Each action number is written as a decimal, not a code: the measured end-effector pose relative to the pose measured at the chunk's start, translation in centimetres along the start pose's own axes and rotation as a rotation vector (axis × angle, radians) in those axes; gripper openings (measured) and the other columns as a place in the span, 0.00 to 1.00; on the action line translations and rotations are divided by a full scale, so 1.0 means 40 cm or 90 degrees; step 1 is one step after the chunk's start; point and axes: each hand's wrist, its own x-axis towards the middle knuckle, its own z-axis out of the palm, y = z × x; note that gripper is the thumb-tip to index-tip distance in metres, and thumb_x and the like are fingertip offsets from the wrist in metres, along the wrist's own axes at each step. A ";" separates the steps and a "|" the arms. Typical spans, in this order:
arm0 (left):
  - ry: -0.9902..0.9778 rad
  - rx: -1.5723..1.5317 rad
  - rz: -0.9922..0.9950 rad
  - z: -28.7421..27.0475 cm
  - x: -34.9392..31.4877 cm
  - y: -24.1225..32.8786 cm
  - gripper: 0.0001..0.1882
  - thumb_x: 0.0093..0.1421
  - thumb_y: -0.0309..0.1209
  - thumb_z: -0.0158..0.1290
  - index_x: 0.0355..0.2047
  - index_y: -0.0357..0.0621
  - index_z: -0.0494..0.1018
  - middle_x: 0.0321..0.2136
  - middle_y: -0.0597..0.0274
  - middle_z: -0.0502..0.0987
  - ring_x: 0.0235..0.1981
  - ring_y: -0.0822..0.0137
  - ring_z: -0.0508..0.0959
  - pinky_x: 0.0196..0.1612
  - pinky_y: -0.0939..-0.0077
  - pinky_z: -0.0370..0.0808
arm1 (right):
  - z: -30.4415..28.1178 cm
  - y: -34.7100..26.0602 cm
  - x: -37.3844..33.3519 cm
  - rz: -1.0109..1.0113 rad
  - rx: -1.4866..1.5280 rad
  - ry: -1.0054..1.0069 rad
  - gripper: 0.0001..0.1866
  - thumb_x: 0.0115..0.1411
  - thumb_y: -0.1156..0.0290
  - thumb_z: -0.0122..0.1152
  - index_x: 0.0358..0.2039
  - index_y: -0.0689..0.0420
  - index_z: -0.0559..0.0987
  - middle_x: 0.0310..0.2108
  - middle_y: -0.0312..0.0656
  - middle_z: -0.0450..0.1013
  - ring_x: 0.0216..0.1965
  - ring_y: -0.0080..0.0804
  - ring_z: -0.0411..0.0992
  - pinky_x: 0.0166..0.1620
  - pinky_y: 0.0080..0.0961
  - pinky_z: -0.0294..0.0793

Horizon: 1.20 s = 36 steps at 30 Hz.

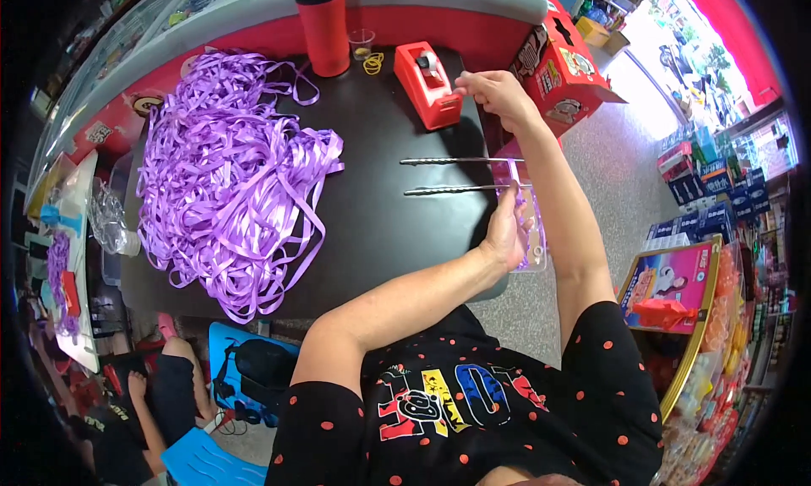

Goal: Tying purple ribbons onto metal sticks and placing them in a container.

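My right hand (500,97) is at the front end of a red tape dispenser (429,93), thumb and fingertips pinched together. Whatever lies in that pinch is too small to make out. Lower down, my left hand (508,232) is closed on a purple ribbon (512,172) by the table's right edge. Two thin metal rods (448,190) stick out leftward over the black table, and the ribbon crosses them just above my left fingers. Behind that hand is a clear plastic box (534,253) with purple bits in it, partly hidden by my hand and right forearm.
A large heap of purple ribbon (232,173) covers the left of the black table (380,241). At the back stand a red tumbler (324,34) and a small clear cup (361,42) beside yellow rubber bands (373,63). A red carton (568,72) is beyond the right edge. Another person (160,393) sits lower left.
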 end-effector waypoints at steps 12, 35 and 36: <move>0.019 -0.010 0.018 -0.031 0.045 -0.031 0.25 0.60 0.54 0.47 0.48 0.49 0.66 0.45 0.64 0.70 0.48 0.65 0.66 0.54 0.67 0.57 | 0.039 -0.028 0.065 0.224 0.079 -0.131 0.09 0.51 0.65 0.68 0.22 0.55 0.77 0.18 0.26 0.67 0.16 0.10 0.54 0.17 0.12 0.46; -0.049 0.016 0.003 -0.063 0.067 -0.031 0.29 0.59 0.56 0.47 0.55 0.56 0.58 0.51 0.65 0.62 0.53 0.65 0.59 0.57 0.63 0.54 | 0.030 0.008 -0.062 0.111 -0.005 -0.075 0.11 0.52 0.65 0.67 0.28 0.60 0.80 0.21 0.30 0.72 0.16 0.11 0.56 0.18 0.13 0.49; -0.050 0.016 -0.003 -0.051 0.063 -0.033 0.29 0.59 0.56 0.47 0.55 0.56 0.58 0.51 0.65 0.62 0.53 0.65 0.59 0.57 0.63 0.54 | 0.027 0.016 -0.062 0.113 -0.005 -0.069 0.11 0.52 0.65 0.67 0.28 0.60 0.80 0.21 0.30 0.72 0.16 0.11 0.56 0.18 0.13 0.49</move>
